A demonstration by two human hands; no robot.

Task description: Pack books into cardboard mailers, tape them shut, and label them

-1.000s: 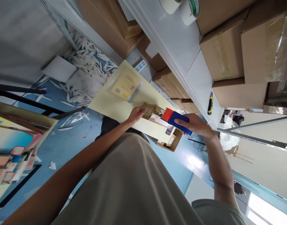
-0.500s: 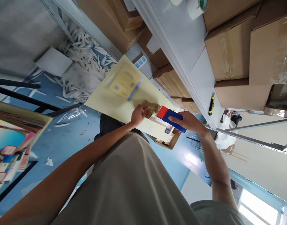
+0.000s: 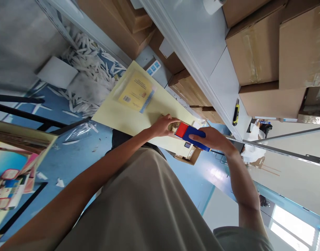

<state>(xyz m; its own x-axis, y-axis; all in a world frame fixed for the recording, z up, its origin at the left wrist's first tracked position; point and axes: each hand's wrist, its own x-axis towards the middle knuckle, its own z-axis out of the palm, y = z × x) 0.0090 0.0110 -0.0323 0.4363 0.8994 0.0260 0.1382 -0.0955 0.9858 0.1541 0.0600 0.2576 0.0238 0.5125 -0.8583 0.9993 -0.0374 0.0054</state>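
My right hand is wrapped around a tape dispenser with a blue body and a red front end. The red end points left, at a small brown cardboard box with shiny clear tape on it. Bent over that box is my left hand, its fingers and thumb closed on its left part and hiding much of it. Both hands are above a pale yellow tabletop. A yellow printed packet in clear wrap lies farther along the tabletop.
A grey shelf carries cardboard boxes, a white tape roll and a yellow-black utility knife. A power strip is near the table's far corner. White scraps cover floor at left. An open carton is below the table's right end.
My left hand has slid right over the small box, closer to the dispenser's red end. My right hand with the tape dispenser has shifted only slightly right and down. The view has moved a little.
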